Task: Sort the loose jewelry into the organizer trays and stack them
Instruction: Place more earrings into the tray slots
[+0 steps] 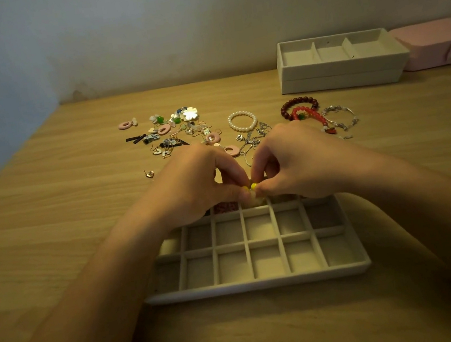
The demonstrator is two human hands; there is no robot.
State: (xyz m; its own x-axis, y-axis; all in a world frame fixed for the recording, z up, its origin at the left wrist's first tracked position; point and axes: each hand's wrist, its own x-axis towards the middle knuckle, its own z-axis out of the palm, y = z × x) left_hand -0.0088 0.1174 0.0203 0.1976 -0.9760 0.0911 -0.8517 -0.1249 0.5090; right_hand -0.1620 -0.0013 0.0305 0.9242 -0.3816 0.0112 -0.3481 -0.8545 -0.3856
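Observation:
A cream grid tray (pixel 255 284) with many small compartments lies in front of me. Above its far row, my left hand (pixel 191 185) and my right hand (pixel 299 158) meet fingertip to fingertip and pinch a small yellow-beaded earring (pixel 253 187) between them. One far compartment holds something pink (pixel 224 207), partly hidden by my left hand. Beyond the hands lie loose earrings (pixel 170 131), a white pearl bracelet (pixel 242 121), tangled silver chains (pixel 253 136), dark red and bright red bead bracelets (pixel 298 106), and a silver bracelet (pixel 339 116).
Two more cream trays (pixel 341 69) sit stacked at the back right, the top one with three long compartments. A pink box (pixel 442 45) stands beside them. The wooden table (pixel 49 230) meets the wall at the back; its left edge runs diagonally.

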